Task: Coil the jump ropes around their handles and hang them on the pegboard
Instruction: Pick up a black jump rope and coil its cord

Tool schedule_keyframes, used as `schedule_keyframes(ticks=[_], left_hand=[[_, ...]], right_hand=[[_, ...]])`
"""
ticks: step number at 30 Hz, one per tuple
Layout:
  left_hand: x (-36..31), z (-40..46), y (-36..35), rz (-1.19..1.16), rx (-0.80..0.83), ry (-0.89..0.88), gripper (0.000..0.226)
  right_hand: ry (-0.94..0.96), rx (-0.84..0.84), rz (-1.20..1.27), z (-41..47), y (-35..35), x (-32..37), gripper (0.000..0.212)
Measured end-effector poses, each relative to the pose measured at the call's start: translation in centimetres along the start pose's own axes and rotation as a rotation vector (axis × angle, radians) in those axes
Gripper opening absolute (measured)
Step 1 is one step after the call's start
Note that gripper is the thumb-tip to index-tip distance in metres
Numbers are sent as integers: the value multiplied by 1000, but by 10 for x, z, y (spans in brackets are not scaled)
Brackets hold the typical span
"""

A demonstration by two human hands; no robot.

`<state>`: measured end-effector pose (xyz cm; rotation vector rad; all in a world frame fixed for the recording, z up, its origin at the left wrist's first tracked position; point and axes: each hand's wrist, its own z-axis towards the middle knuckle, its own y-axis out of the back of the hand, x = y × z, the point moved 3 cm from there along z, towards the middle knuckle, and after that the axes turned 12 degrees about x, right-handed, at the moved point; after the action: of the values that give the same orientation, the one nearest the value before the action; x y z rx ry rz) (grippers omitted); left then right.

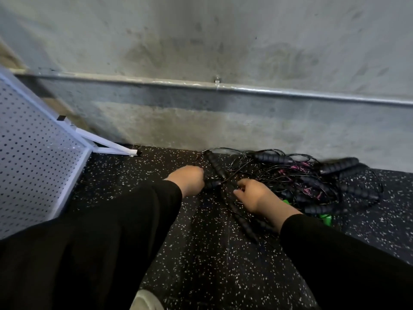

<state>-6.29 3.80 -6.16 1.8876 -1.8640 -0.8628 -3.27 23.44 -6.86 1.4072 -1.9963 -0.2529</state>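
Both hands down in the tangled jump ropes [297,182]: left hand [190,179] curled round a black handle [215,166], right hand [254,196] probably pinching cord, too blurry.

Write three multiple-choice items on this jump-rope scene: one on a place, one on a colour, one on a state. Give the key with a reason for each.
1. Where does the pegboard stand?
A. On the person's left side
B. Behind the rope pile
C. Flat under the ropes

2. What colour are the jump rope handles?
A. White
B. Black
C. Red

3. What is the left hand doing?
A. Lying flat on the floor
B. Touching the pegboard
C. Gripping a handle end

Key: 1 A, the white perforated panel fills the left edge, away from the rope pile. 2 B, every ribbed grip is black. 3 C, its fingers curl round a handle end; the right hand pinches thin cord.
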Motion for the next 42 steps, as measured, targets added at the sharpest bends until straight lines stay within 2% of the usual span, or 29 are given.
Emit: schedule_keyframes(ticks=[2,8,11,13,16,18,20,23,28,30,33,36,39,42], left_hand=[[1,18,-13,13,30,-6,19],[2,69,-55,135,170,19,45],[7,80,-68,165,226,-7,42],[7,79,-72,200,201,-42,42],[2,72,-70,107,172,-111,43],[-8,62,-61,-70,167,-172,34],[-23,44,-46,-287,177,-260,29],[-45,3,-18,-501,140,-393,29],[-65,-79,29,-527,-22,-494,30],[-69,-110,42,-618,-64,-510,21],[-77,-155,63,-641,-227,-412,12],[-92,-199,74,-748,-365,-341,27],[-121,-237,74,-821,-434,-409,43],[-155,-274,73,-802,-481,-552,56]], right_hand=[[7,23,1,14,-2,-7,48],[18,47,73,42,-12,-24,46],[7,47,129,49,-14,-29,45],[7,38,156,50,-14,-31,44],[15,25,174,46,-12,-25,45],[11,2,226,44,-10,-20,45],[-16,-15,414,37,-5,-12,46],[-43,3,925,16,5,4,47],[43,-66,1143,-46,36,36,7],[33,-137,1084,-79,55,44,10],[59,-277,850,-143,86,49,9],[232,-431,654,-214,115,60,13],[431,-680,528,-291,141,76,14],[590,-659,428,-349,138,81,2]])
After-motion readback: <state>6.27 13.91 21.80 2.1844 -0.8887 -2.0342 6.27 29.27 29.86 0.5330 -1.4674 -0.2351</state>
